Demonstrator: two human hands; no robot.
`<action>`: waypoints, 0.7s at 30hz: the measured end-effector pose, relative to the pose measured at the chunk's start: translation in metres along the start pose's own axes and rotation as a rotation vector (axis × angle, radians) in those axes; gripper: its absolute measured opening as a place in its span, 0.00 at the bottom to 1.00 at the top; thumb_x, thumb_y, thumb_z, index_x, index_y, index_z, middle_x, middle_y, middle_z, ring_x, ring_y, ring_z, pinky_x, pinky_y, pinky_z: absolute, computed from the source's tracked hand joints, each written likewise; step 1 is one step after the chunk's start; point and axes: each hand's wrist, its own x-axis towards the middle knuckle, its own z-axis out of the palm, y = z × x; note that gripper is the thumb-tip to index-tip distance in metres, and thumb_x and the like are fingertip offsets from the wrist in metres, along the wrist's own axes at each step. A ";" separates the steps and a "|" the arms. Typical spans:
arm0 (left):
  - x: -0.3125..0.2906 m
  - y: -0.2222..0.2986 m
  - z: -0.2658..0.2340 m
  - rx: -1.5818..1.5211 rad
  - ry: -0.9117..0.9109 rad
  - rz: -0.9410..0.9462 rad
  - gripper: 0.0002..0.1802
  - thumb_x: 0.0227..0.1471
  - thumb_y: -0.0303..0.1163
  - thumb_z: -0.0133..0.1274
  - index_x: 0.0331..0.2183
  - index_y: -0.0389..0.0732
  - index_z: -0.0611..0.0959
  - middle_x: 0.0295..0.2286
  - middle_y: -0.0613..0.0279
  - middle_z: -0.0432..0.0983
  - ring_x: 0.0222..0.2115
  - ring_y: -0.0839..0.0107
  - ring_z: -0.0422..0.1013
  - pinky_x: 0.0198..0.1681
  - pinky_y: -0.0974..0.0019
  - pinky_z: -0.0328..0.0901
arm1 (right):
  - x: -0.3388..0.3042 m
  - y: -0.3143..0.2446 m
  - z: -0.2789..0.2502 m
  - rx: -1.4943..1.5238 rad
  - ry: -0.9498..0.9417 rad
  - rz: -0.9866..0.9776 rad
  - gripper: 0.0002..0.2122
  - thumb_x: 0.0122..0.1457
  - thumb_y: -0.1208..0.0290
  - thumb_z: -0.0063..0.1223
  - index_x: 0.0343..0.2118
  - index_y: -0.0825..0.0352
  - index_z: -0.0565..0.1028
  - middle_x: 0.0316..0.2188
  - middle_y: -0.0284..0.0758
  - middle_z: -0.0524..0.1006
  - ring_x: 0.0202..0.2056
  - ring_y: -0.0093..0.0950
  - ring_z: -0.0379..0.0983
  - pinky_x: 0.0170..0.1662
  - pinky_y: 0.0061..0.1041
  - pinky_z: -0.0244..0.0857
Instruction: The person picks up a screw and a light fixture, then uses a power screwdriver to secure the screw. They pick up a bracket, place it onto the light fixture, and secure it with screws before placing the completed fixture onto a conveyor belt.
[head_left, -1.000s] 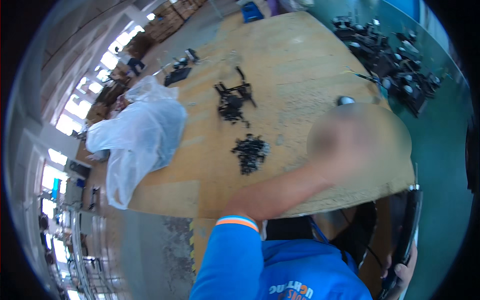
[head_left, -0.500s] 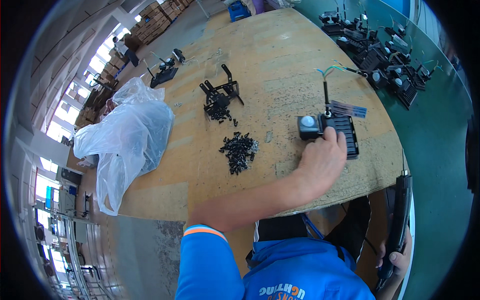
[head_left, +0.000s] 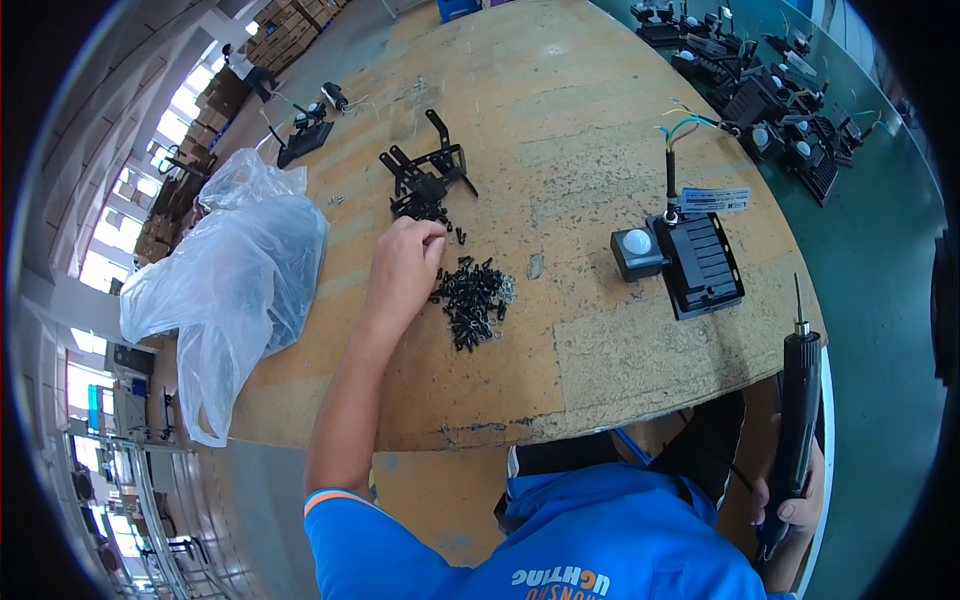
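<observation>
My left hand (head_left: 403,262) is over the table, fingers curled in and their tips hidden, at the near edge of a heap of flat black metal brackets (head_left: 430,178). Close by its wrist lies a pile of small black screws (head_left: 472,305), with silvery washers at its right side. At the lower right my right hand (head_left: 797,500) grips a black electric screwdriver (head_left: 800,400), its thin bit pointing up. A black finned floodlight (head_left: 703,262) with a boxy sensor (head_left: 637,250) and a stub of cable with bared coloured wires lies on the table's right, untouched.
A filled clear plastic bag (head_left: 255,260) covers the table's left edge. Behind it sits another floodlight (head_left: 305,142). Many more floodlights (head_left: 760,105) are heaped on the green surface (head_left: 870,300) to the right. Far off, a person (head_left: 245,70) stands by stacked cartons.
My left hand has left the floodlight and swung left to the brackets and screws. The floodlight stays on the table. My right hand still holds the screwdriver.
</observation>
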 end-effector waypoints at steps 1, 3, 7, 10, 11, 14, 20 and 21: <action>0.002 0.003 0.002 -0.012 -0.012 -0.011 0.07 0.44 0.25 0.54 0.30 0.35 0.81 0.25 0.54 0.73 0.25 0.62 0.71 0.30 0.65 0.65 | -0.002 -0.003 0.003 -0.030 0.015 -0.002 0.48 0.32 0.71 0.70 0.56 0.73 0.49 0.13 0.39 0.69 0.11 0.28 0.68 0.14 0.23 0.65; 0.000 0.011 0.002 -0.037 -0.024 -0.008 0.07 0.44 0.26 0.54 0.29 0.35 0.81 0.26 0.53 0.73 0.27 0.59 0.70 0.33 0.62 0.65 | -0.003 -0.002 0.002 -0.054 0.018 0.006 0.48 0.32 0.70 0.70 0.56 0.73 0.49 0.13 0.39 0.69 0.11 0.28 0.68 0.14 0.23 0.65; 0.007 0.022 0.015 -0.001 -0.048 0.091 0.06 0.41 0.26 0.55 0.27 0.35 0.81 0.25 0.51 0.73 0.29 0.55 0.70 0.35 0.59 0.64 | -0.011 -0.003 0.002 -0.091 0.039 -0.004 0.44 0.32 0.70 0.67 0.53 0.75 0.52 0.14 0.41 0.70 0.13 0.29 0.69 0.17 0.23 0.65; 0.012 0.015 0.025 0.147 -0.027 0.140 0.06 0.39 0.24 0.57 0.25 0.34 0.81 0.24 0.52 0.74 0.28 0.59 0.71 0.32 0.63 0.65 | -0.017 -0.004 -0.005 -0.123 0.050 0.037 0.40 0.30 0.73 0.66 0.49 0.75 0.55 0.19 0.44 0.72 0.17 0.29 0.71 0.19 0.23 0.67; 0.013 0.014 0.026 0.129 -0.032 0.108 0.06 0.38 0.24 0.57 0.24 0.34 0.80 0.24 0.52 0.74 0.28 0.58 0.72 0.32 0.62 0.65 | -0.019 -0.005 -0.009 -0.148 0.023 0.075 0.39 0.30 0.74 0.66 0.48 0.75 0.56 0.20 0.43 0.72 0.18 0.29 0.71 0.20 0.23 0.67; 0.012 0.008 0.016 0.171 -0.046 0.033 0.05 0.37 0.23 0.57 0.22 0.33 0.79 0.22 0.51 0.74 0.27 0.57 0.72 0.32 0.61 0.65 | -0.021 -0.007 -0.014 -0.174 -0.073 0.150 0.38 0.31 0.76 0.65 0.49 0.74 0.58 0.21 0.43 0.72 0.20 0.28 0.72 0.23 0.23 0.67; 0.019 0.030 0.016 0.180 -0.014 -0.030 0.09 0.39 0.21 0.52 0.29 0.34 0.81 0.24 0.52 0.73 0.25 0.61 0.71 0.32 0.63 0.65 | -0.033 -0.003 -0.022 -0.177 -0.098 0.131 0.39 0.33 0.75 0.66 0.51 0.74 0.57 0.24 0.41 0.72 0.24 0.26 0.72 0.26 0.21 0.66; 0.017 0.048 0.012 0.176 -0.022 -0.016 0.09 0.39 0.21 0.52 0.29 0.34 0.81 0.24 0.52 0.73 0.25 0.61 0.71 0.32 0.63 0.65 | -0.035 -0.003 -0.025 -0.207 -0.143 0.154 0.40 0.34 0.75 0.66 0.52 0.74 0.56 0.25 0.40 0.72 0.25 0.26 0.72 0.27 0.21 0.66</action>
